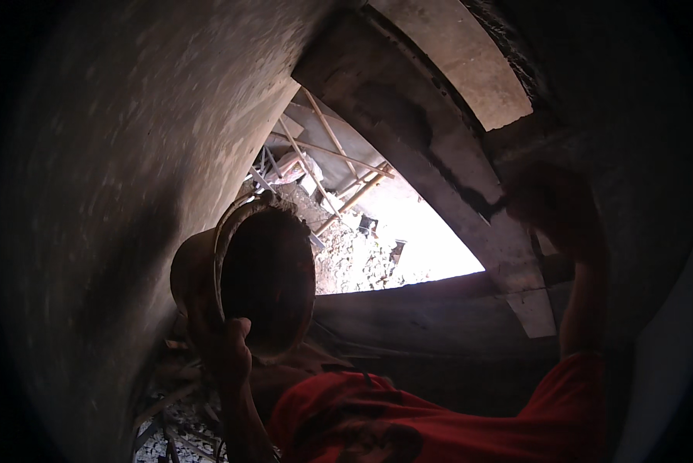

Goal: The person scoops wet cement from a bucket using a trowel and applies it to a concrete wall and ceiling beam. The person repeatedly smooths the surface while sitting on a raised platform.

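Note:
My left hand (227, 347) grips a round bucket (194, 266) by its rim, with the thumb over the edge. The bucket is tilted, its dark mouth turned toward me, and what is inside is lost in shadow. My right hand (551, 204) is raised at the right, closed, against a long slanting board (408, 131). A narrow dark shape, perhaps a tool's tip, reaches from its fingers onto the board; shadow hides what it is. A dark smear (404, 112) runs along the board's face.
A rough plastered wall (153, 116) rises close on the left. Between wall and board, a bright gap looks down on rubble (350, 258) and wooden poles (335, 147). A lighter panel (470, 65) lies beyond the board. More sticks and debris (173, 424) show at lower left.

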Motion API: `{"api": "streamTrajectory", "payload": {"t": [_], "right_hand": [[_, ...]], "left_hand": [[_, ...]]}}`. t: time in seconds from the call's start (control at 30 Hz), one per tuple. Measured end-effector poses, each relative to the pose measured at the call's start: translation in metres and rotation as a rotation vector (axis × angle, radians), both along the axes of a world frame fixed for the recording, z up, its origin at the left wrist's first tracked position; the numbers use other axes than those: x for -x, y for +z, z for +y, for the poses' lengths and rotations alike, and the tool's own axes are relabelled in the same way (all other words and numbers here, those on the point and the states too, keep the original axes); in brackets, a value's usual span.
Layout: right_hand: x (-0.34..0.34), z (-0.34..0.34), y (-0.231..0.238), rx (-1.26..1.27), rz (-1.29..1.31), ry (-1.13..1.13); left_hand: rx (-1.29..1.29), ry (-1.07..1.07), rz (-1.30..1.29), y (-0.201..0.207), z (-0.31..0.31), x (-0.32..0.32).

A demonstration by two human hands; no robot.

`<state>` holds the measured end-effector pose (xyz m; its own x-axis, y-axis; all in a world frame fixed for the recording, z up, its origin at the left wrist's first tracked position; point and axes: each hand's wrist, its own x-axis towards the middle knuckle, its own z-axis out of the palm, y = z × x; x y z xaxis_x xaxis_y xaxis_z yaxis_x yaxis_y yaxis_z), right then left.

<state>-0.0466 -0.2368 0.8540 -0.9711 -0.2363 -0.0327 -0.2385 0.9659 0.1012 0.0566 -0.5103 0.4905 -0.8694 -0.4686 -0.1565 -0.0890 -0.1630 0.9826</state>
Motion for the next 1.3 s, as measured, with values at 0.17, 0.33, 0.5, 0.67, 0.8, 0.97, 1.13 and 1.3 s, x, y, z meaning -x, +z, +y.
{"api": "streamTrajectory", "payload": {"t": [0.17, 0.33, 0.5, 0.67, 0.8, 0.97, 1.13, 1.3], "right_hand": [[0.026, -0.017, 0.021, -0.141, 0.206, 0.096], [0.032, -0.009, 0.069, -0.342, 0.687, 0.311], [-0.006, 0.029, 0.066, -0.037, 0.605, 0.088], [-0.007, 0.051, -0.023, -0.426, 0.229, 0.295], [-0.012, 0.054, -0.117, -0.312, -0.271, 0.722], [-0.043, 0.056, -0.196, -0.225, -0.074, 0.550], [-0.054, 0.059, -0.240, -0.452, 0.071, 0.581], [-0.065, 0.049, -0.254, 0.053, -0.304, 0.458]], "left_hand": [[0.062, -0.024, -0.010, -0.010, 0.002, 0.006], [0.055, -0.058, -0.089, -0.012, 0.007, 0.006], [-0.027, -0.133, 0.026, 0.010, 0.011, 0.019], [0.070, -0.148, 0.504, 0.030, 0.007, 0.047], [0.017, -0.151, 0.423, 0.049, 0.015, 0.044], [0.078, -0.193, 0.308, 0.074, 0.026, 0.029], [-0.090, -0.201, 0.324, 0.084, 0.036, 0.017], [-0.093, -0.191, 0.336, 0.084, 0.036, 0.017]]}}
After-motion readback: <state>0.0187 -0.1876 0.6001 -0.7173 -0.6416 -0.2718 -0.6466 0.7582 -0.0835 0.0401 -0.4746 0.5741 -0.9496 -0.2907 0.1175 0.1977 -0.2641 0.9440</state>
